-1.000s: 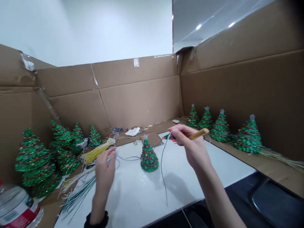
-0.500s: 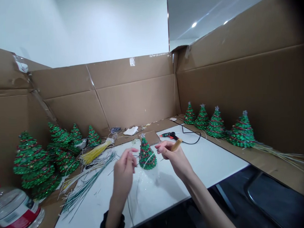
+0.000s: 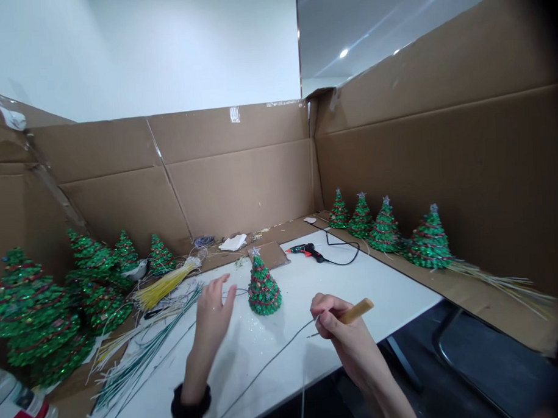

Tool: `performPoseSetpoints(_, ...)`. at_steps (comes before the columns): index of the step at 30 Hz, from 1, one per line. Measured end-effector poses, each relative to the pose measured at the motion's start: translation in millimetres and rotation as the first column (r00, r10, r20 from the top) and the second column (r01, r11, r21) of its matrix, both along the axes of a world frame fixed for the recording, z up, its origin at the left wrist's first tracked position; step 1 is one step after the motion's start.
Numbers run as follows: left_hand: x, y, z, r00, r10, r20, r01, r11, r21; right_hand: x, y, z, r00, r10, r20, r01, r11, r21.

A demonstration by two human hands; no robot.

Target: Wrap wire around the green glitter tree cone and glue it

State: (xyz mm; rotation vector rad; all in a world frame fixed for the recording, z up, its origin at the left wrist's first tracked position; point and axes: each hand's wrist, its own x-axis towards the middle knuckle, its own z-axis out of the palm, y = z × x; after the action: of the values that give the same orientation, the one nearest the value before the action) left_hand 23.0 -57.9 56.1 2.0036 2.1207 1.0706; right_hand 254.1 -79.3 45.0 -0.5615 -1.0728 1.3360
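Note:
My right hand [image 3: 340,322] is closed around a thin metal tool with a wooden handle [image 3: 358,310]. Its fingertips also pinch a long thin strand [image 3: 270,359] that runs down left across the white table to the front edge. My left hand [image 3: 215,312] is raised over the table with fingers apart, just left of a small green Christmas tree [image 3: 264,290]. That tree stands upright, with reddish garland and a silvery star on top. Neither hand touches it. A dark loop of strand [image 3: 236,291] shows between the left hand and the tree.
Several finished trees [image 3: 429,240] line the right cardboard wall; more trees [image 3: 33,309] crowd the left. Bundles of yellow strands [image 3: 167,285] and green strands [image 3: 138,366] lie at left. A hot glue gun [image 3: 308,250] with black cord rests behind the tree. A plastic bottle [image 3: 20,407] stands front left.
Both hands have moved away from the tree, the right one toward me and rightward. The light strand that crossed the tree's front is gone from it; a strand now trails from the right hand.

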Motion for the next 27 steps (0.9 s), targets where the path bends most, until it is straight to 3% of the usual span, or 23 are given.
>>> performPoseSetpoints(2,37,-40,14.4,0.955,-0.212,0.206,0.206,0.977,0.046,-1,-3,-4.1,0.999,-0.029,0.026,0.028,0.999,0.018)
performPoseSetpoints(4,69,-73,22.3,0.886,-0.354,0.299,0.345,0.935,0.083,-4,-7,-6.6,0.998,-0.034,0.045,0.032,0.998,0.048)
performPoseSetpoints(7,98,-101,19.8,0.82,-0.369,0.438,0.354,0.928,0.12,-7,-15,-7.9,0.998,0.015,0.058,-0.018,0.998,0.057)
performPoseSetpoints(10,104,-106,11.1,0.776,-0.296,0.556,0.3,0.95,0.088,-10,-23,-8.3,0.995,0.093,0.033,-0.094,0.995,0.021)
performPoseSetpoints(12,101,-104,6.9,0.711,-0.264,0.652,0.324,0.946,0.03,-12,-27,-9.0,0.99,0.144,0.003,-0.144,0.99,-0.01)
performPoseSetpoints(14,99,-102,2.8,0.574,-0.255,0.778,0.424,0.906,-0.015,-15,-31,-10.4,0.974,0.221,-0.051,-0.224,0.973,-0.055)
performPoseSetpoints(16,98,-101,-2.4,0.385,-0.226,0.895,0.539,0.842,-0.02,-19,-35,-12.8,0.954,0.28,-0.11,-0.291,0.951,-0.103)
performPoseSetpoints(18,99,-101,-8.3,0.236,-0.166,0.957,0.613,0.79,-0.015,-22,-37,-16.2,0.957,0.262,-0.125,-0.278,0.95,-0.141)
performPoseSetpoints(19,100,-101,-10.9,0.208,-0.145,0.967,0.622,0.783,-0.016,-23,-38,-18.1,0.968,0.227,-0.11,-0.243,0.957,-0.157)
performPoseSetpoints(22,103,-104,-16.3,0.276,-0.148,0.95,0.543,0.839,-0.027,-25,-40,-24.5,0.986,0.165,-0.033,-0.168,0.971,-0.171)
performPoseSetpoints(24,104,-105,-17.8,0.314,-0.163,0.935,0.487,0.873,-0.011,-24,-42,-28.0,0.981,0.195,0.004,-0.192,0.97,-0.146)
performPoseSetpoints(27,105,-106,-19.2,0.312,-0.17,0.935,0.478,0.878,0.0,-23,-46,-30.1,0.972,0.232,0.019,-0.229,0.968,-0.101)
